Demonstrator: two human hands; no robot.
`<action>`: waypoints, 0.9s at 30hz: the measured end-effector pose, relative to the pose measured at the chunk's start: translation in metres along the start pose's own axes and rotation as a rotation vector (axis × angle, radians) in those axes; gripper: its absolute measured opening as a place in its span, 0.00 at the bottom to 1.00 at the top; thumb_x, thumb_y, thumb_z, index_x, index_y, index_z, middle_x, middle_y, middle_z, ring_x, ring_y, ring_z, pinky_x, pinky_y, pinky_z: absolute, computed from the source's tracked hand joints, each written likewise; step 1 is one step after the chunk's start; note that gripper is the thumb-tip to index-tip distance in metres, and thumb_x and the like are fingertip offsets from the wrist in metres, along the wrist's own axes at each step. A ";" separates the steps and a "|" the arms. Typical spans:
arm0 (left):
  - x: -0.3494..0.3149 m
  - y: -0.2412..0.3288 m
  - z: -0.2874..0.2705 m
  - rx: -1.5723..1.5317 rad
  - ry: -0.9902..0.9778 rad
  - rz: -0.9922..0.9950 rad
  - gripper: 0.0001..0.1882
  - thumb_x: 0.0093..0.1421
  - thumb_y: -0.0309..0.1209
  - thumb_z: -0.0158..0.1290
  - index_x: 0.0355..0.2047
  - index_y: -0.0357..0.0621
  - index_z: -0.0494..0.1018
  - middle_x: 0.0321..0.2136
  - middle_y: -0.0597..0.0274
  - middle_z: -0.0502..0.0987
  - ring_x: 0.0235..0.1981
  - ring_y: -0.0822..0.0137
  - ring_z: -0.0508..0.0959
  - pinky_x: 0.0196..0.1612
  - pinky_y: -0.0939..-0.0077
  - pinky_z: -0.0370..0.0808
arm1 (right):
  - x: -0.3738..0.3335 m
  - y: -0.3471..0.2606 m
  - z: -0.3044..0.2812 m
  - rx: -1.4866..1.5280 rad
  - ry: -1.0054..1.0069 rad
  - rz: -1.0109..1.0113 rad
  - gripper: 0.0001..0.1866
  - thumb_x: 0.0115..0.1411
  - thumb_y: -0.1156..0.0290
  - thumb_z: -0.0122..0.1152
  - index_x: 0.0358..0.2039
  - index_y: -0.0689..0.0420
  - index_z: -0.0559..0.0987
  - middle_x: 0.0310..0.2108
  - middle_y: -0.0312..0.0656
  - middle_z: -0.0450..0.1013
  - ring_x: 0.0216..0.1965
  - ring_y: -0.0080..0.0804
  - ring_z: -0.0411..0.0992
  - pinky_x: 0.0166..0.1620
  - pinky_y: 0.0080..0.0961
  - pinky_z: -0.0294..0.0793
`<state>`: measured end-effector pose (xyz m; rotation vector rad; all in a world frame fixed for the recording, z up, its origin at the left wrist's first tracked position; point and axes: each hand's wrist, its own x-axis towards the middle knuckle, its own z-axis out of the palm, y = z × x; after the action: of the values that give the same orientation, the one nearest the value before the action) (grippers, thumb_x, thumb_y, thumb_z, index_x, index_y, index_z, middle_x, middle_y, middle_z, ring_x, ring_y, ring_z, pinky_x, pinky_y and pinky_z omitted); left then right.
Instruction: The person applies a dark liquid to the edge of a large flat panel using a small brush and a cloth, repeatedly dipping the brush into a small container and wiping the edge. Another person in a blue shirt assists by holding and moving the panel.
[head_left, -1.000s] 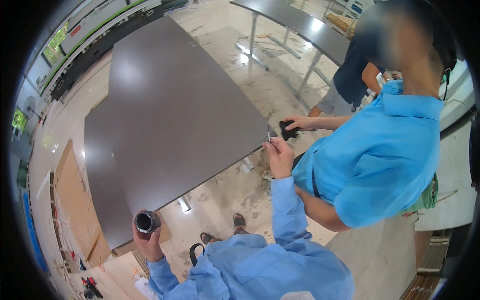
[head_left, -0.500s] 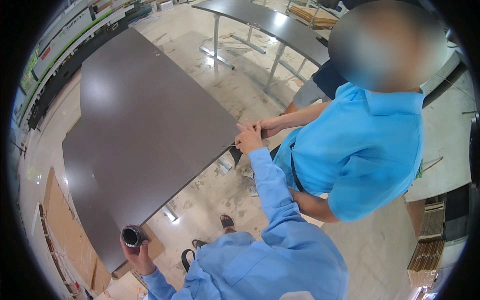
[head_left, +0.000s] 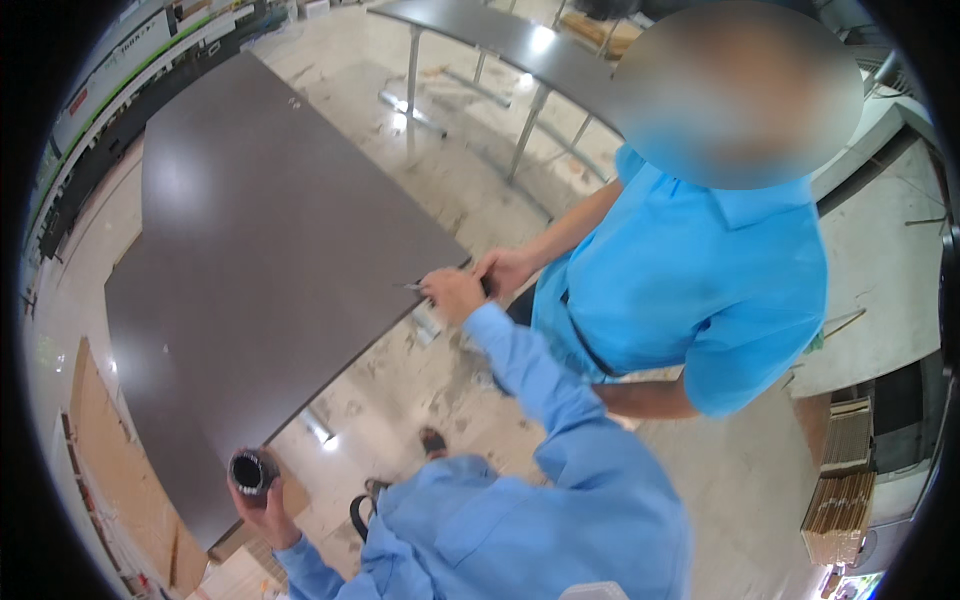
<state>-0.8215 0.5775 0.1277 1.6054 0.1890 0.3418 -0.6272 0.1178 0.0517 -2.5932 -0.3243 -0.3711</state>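
Note:
My left hand (head_left: 264,512) is wrapped round a short, thick black roll (head_left: 270,474) with a hollow core, its open end turned up. It is held near the close corner of a large dark grey panel (head_left: 290,240). My right hand (head_left: 455,294) reaches across to the panel's right corner, fingers closed. A thin, pointed metal tool (head_left: 410,287) sticks out from them over the panel's edge. Touching or almost touching it is a co-worker's hand (head_left: 506,271), with a small dark thing (head_left: 487,286) beside its fingers. How that hand grips it is hidden.
A co-worker in a light blue shirt (head_left: 690,280) stands close on my right. Another dark table (head_left: 480,40) on metal legs is beyond. A long machine (head_left: 110,80) runs along the far left. Stacked cardboard (head_left: 838,515) sits at lower right; a brown board (head_left: 125,470) lies at left.
The whole view has shifted a little. My right hand and the pointed tool have moved left along the panel's corner, and the co-worker's hand has come along. My left hand still holds the roll.

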 end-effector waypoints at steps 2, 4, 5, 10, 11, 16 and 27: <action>0.005 -0.002 0.002 -0.046 -0.049 0.016 0.37 0.57 0.20 0.63 0.67 0.36 0.66 0.58 0.53 0.76 0.58 0.62 0.77 0.61 0.69 0.74 | 0.012 -0.021 0.001 0.382 0.319 0.020 0.07 0.61 0.67 0.65 0.33 0.57 0.83 0.34 0.45 0.80 0.40 0.49 0.79 0.42 0.41 0.76; 0.012 0.000 0.004 -0.026 -0.071 0.073 0.37 0.57 0.21 0.63 0.67 0.35 0.65 0.58 0.53 0.76 0.58 0.60 0.77 0.62 0.67 0.74 | 0.019 -0.047 -0.002 0.489 0.297 0.032 0.06 0.62 0.69 0.66 0.35 0.58 0.83 0.33 0.46 0.80 0.38 0.48 0.80 0.41 0.38 0.77; 0.013 0.000 0.006 -0.029 -0.069 0.081 0.37 0.57 0.21 0.64 0.67 0.35 0.65 0.58 0.53 0.76 0.58 0.60 0.77 0.61 0.67 0.74 | 0.023 -0.056 -0.007 0.558 0.311 0.049 0.06 0.62 0.70 0.67 0.36 0.59 0.83 0.32 0.47 0.80 0.37 0.47 0.80 0.41 0.36 0.77; 0.013 0.003 0.005 -0.031 -0.021 0.034 0.35 0.58 0.22 0.64 0.66 0.36 0.66 0.57 0.53 0.76 0.54 0.64 0.78 0.56 0.70 0.77 | 0.014 -0.093 -0.014 0.828 0.149 0.192 0.08 0.64 0.71 0.68 0.40 0.62 0.84 0.31 0.41 0.83 0.34 0.23 0.77 0.41 0.25 0.77; 0.012 0.003 0.003 -0.035 -0.009 0.041 0.35 0.59 0.23 0.64 0.66 0.36 0.66 0.56 0.54 0.77 0.55 0.64 0.78 0.58 0.70 0.76 | 0.010 -0.098 -0.011 0.880 0.139 0.213 0.08 0.64 0.71 0.68 0.40 0.62 0.84 0.31 0.42 0.83 0.34 0.24 0.78 0.42 0.26 0.77; 0.019 0.003 -0.010 -0.044 -0.045 0.057 0.33 0.59 0.24 0.64 0.65 0.36 0.68 0.55 0.57 0.78 0.55 0.65 0.77 0.61 0.70 0.73 | -0.012 -0.120 0.003 0.989 0.140 0.301 0.10 0.64 0.70 0.68 0.42 0.61 0.84 0.32 0.41 0.83 0.35 0.25 0.80 0.43 0.26 0.78; 0.058 -0.024 -0.099 -0.086 -0.245 0.015 0.38 0.51 0.18 0.63 0.65 0.37 0.67 0.57 0.56 0.75 0.58 0.63 0.76 0.63 0.68 0.72 | -0.088 -0.240 -0.023 0.729 0.314 0.270 0.05 0.61 0.76 0.70 0.38 0.62 0.85 0.32 0.40 0.81 0.35 0.27 0.78 0.40 0.24 0.75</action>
<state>-0.7980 0.6913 0.1135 1.5496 -0.0249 0.1604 -0.7844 0.2958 0.1492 -1.7999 0.0132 -0.4517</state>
